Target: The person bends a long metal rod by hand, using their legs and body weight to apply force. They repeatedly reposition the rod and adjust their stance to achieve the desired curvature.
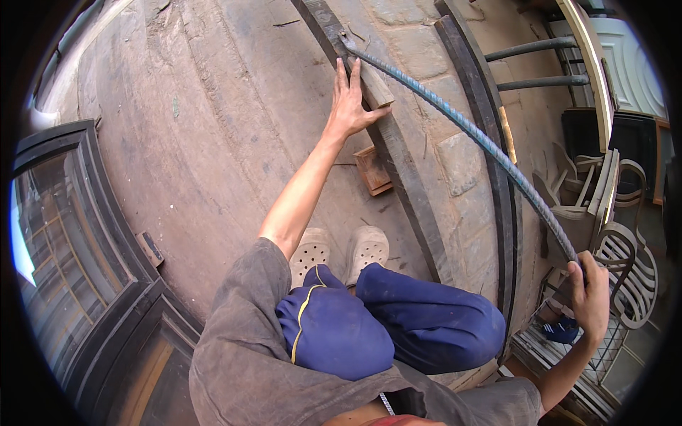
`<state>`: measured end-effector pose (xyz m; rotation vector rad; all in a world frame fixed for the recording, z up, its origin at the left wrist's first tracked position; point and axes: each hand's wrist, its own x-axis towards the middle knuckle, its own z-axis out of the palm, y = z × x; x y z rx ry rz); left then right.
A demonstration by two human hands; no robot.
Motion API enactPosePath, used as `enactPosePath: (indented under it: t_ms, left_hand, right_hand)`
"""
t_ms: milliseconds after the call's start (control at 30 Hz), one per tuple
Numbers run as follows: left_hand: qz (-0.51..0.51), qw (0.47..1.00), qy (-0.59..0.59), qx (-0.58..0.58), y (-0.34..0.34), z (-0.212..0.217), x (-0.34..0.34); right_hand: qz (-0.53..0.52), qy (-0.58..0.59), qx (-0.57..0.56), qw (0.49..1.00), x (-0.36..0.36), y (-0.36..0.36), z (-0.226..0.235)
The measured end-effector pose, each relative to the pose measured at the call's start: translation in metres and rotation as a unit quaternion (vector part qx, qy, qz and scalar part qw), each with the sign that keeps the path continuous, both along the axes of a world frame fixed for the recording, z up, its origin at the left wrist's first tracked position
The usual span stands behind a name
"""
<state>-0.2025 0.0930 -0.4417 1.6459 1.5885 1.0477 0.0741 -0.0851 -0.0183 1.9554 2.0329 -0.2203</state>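
Note:
A long ribbed steel bar (465, 122), bluish and worn, slants across the view. My right hand (591, 298) is closed round its near end at the right. Its far end meets a long dark wooden beam (410, 188), beside what looks like a nail (342, 33). A short piece of wood (376, 89) lies on the beam just below the bar's far end. My left hand (349, 110) presses on this piece and the beam, fingers stretched forward and thumb spread to the right. Under the bar's tip, the exact contact is too small to make out.
A small reddish wooden block (373, 170) lies beside the beam. Another dark beam (490, 163) runs along the right. Farther right stand plastic chairs (625, 266) and a pale wooden frame (590, 71). A dark glazed wooden frame (78, 220) is at the left.

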Motion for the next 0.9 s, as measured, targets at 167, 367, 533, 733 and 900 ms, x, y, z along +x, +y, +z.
enactPosePath:
  t_ms: [167, 367, 533, 733, 900]
  left_hand:
    - [-0.027, 0.996, -0.081, 0.000, -0.007, 0.018, 0.003]
    - [-0.052, 0.982, -0.171, -0.061, -0.022, 0.026, -0.007]
    - [0.042, 0.940, -0.298, -0.162, -0.020, 0.017, -0.003]
    - [0.122, 0.912, -0.354, -0.167, -0.102, -0.016, -0.052]
    - [0.046, 0.944, -0.190, -0.267, -0.165, -0.011, -0.079]
  right_hand:
    - [-0.065, -0.063, -0.037, 0.995, -0.012, 0.032, 0.049]
    - [-0.003, -0.071, -0.004, 0.997, -0.005, 0.032, 0.044]
    - [-0.012, -0.036, -0.026, 0.999, -0.007, 0.018, 0.026]
    - [-0.099, 0.109, -0.103, 0.984, 0.036, -0.043, -0.080]
    - [-0.175, 0.188, -0.107, 0.960, 0.080, -0.093, -0.166]
